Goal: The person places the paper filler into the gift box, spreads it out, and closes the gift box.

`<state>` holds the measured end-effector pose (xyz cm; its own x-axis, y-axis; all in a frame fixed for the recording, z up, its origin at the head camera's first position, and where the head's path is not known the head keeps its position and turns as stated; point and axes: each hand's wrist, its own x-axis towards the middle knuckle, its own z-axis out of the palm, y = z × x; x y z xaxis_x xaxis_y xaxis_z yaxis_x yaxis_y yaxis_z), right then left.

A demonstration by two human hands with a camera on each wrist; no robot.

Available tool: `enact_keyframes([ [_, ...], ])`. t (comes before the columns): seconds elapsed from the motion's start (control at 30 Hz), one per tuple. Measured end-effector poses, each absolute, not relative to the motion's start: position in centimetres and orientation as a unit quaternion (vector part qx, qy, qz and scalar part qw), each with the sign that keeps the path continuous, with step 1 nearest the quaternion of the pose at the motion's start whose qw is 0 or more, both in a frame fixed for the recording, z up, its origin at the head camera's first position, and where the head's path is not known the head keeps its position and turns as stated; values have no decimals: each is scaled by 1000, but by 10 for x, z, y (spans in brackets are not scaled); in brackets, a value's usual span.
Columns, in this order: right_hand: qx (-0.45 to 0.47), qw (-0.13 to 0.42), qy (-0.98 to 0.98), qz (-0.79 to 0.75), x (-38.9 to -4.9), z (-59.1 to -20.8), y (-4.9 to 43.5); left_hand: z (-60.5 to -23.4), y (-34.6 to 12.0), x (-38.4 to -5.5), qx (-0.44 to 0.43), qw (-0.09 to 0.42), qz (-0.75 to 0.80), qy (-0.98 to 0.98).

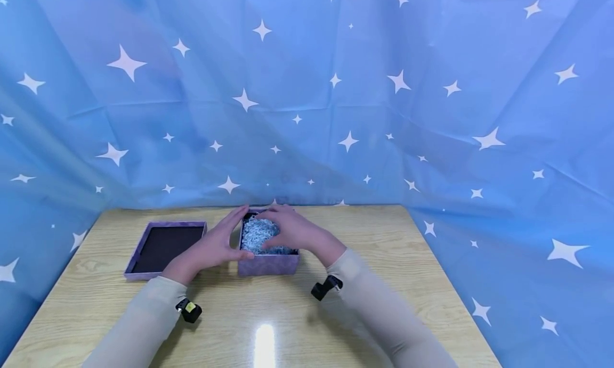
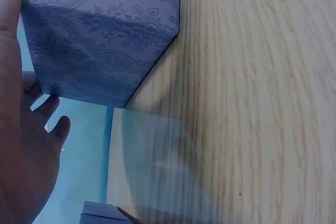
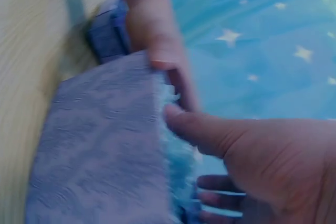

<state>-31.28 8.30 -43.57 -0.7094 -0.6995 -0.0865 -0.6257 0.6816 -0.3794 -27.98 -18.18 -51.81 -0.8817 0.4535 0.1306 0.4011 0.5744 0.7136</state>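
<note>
A purple patterned box (image 1: pixel 267 266) stands on the table, filled with pale blue shredded paper (image 1: pixel 256 234). My left hand (image 1: pixel 218 246) grips the box along its left side, thumb at the front corner and fingers reaching toward the back corner. In the left wrist view, its fingers (image 2: pixel 62 128) show beside the patterned wall. My right hand (image 1: pixel 293 230) is over the right half of the box with its fingers spread. Its thumb (image 3: pixel 184 121) reaches over the rim at the shredded paper in the right wrist view, the other fingertips partly hidden behind the paper.
The purple lid (image 1: pixel 205 229) lies upturned left of the box, its black inside (image 1: pixel 168 248) showing, close to my left wrist. A blue curtain with white stars (image 1: pixel 307 91) hangs around the wooden table (image 1: pixel 240 325), right behind the box.
</note>
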Motion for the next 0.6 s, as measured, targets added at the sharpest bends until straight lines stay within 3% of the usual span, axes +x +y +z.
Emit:
enact_keyframes([
  [0.2, -320, 93, 887, -319, -309, -430, 128, -518, -182, -280, 239, 30, 392, 888],
  [0.4, -266, 127, 870, -397, -301, -454, 158, -519, -181, -279, 239, 35, 400, 884],
  [0.6, -267, 153, 829, -467, -296, -474, 172, -516, -182, -279, 238, 36, 403, 883],
])
